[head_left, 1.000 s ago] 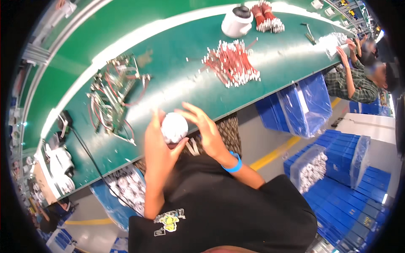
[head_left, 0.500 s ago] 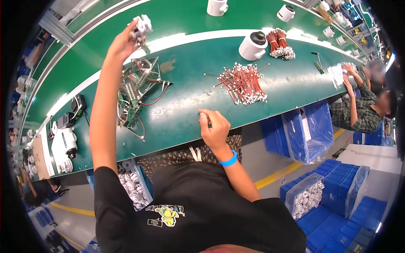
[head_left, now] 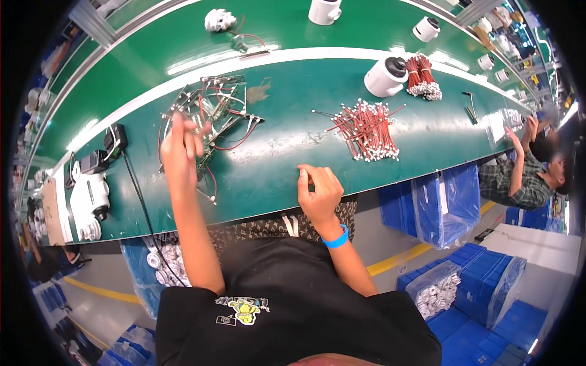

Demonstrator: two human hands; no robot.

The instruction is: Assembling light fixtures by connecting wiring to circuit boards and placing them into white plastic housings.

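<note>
My left hand [head_left: 182, 149] is over the near-left side of a tangled pile of green circuit boards [head_left: 217, 110] with wires. Its fingers look parted and slightly bent, with nothing seen in them. My right hand [head_left: 320, 194] rests near the table's front edge in a loose fist, nothing visible inside. Beyond the boards, a white plastic part [head_left: 220, 20] lies on the bright green surface, wired to a small circuit board [head_left: 253, 52]. Right of my right hand is a heap of red-and-black cables [head_left: 369, 129] with white connectors.
A white camera housing [head_left: 386, 77] stands beside bundled cables [head_left: 422, 78]. Black power adapters [head_left: 114, 140] and a white device [head_left: 91, 198] are at left, with a black cord hanging over the edge. A co-worker [head_left: 519, 177] sits at far right near blue bins [head_left: 461, 198].
My left hand has let go of the white plastic part, which now lies on the far surface, and has come back toward me to the circuit boards. My right hand stays curled.
</note>
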